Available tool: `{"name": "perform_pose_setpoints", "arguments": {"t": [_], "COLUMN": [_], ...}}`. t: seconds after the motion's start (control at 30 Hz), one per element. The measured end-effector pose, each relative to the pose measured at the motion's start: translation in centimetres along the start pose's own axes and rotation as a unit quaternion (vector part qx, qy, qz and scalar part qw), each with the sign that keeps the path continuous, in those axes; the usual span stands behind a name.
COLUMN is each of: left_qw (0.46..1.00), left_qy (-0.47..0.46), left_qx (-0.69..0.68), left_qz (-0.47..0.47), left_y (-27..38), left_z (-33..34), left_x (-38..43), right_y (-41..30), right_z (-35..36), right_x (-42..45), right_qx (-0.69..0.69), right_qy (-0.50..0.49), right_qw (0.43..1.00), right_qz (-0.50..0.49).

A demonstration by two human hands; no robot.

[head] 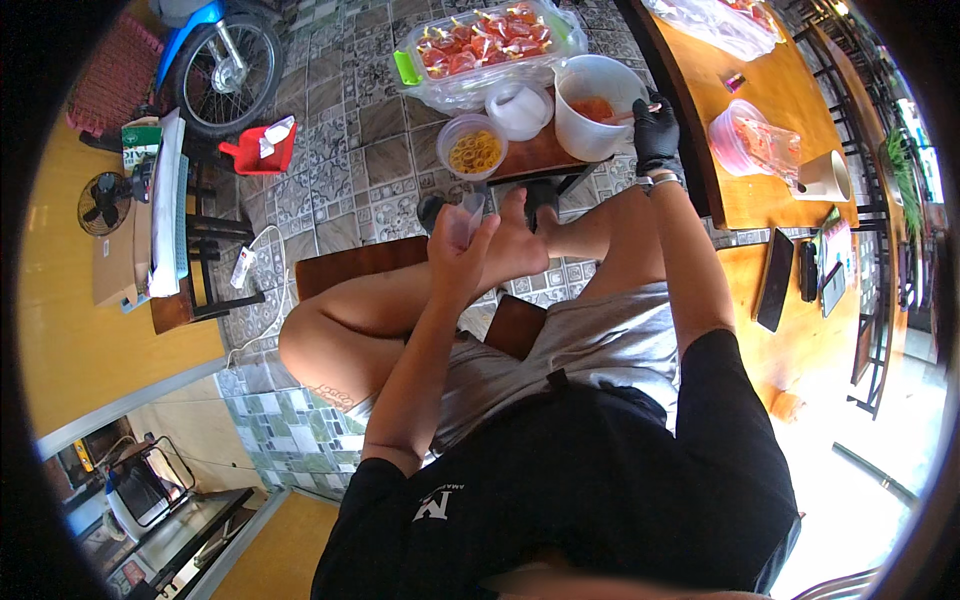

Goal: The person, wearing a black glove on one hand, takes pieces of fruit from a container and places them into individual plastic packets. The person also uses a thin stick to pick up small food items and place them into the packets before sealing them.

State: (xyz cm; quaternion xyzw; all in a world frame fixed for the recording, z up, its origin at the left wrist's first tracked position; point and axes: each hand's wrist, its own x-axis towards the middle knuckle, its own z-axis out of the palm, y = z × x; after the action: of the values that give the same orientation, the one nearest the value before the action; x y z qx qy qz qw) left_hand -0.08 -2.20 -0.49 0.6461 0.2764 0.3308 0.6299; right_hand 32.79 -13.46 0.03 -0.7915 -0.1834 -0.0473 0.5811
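Note:
My left hand [459, 241], bare, holds a small clear plastic bag [472, 214] upright above my crossed leg. My right hand [655, 135], in a black glove, is at the right rim of a white plastic pitcher [589, 135], its fingers around the handle of a utensil [630, 115] that reaches inside. Red-orange food [591, 109] lies in the pitcher. Beside it on a low wooden stool [525, 157] are a tub of yellow rubber bands [475, 152] and a round tub with white contents [519, 112]. Behind them, a clear container [420, 67] holds several tied bags of red food [487, 41].
On the wooden table [697, 150] at right stand a pink-tinted tub [724, 142] and a beige cup [825, 178]. Phones [773, 281] lie nearer me. A red dustpan [262, 150], a white power strip [242, 267] and a motorcycle wheel [229, 75] are on the floor at left.

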Motion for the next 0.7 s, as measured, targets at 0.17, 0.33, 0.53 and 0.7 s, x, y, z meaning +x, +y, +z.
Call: {"name": "perform_pose_setpoints", "arguments": {"t": [0.17,0.33,0.53,0.7], "left_qw": [0.999,0.994,0.989,0.983], "left_qy": [-0.029,-0.06,-0.088,-0.103], "left_qx": [-0.017,-0.072,-0.108,-0.152], "left_qz": [0.017,-0.062,-0.047,-0.022], "left_y": [1.8,7.3,10.0,10.7], "left_z": [0.9,1.7,2.8,3.6], "left_x": [-0.3,-0.9,-2.1,-3.1], "right_y": [3.7,-4.2,-15.9,-18.6], "right_z": [-0.4,-3.3,-4.7,-4.0], "right_x": [0.8,-4.0,-13.2,-13.9], "right_qx": [-0.028,-0.22,0.208,0.16], "right_qy": [-0.025,0.08,-0.335,-0.37], "right_qw": [0.998,0.964,0.91,0.888], "right_qz": [0.052,-0.128,-0.126,-0.223]}}
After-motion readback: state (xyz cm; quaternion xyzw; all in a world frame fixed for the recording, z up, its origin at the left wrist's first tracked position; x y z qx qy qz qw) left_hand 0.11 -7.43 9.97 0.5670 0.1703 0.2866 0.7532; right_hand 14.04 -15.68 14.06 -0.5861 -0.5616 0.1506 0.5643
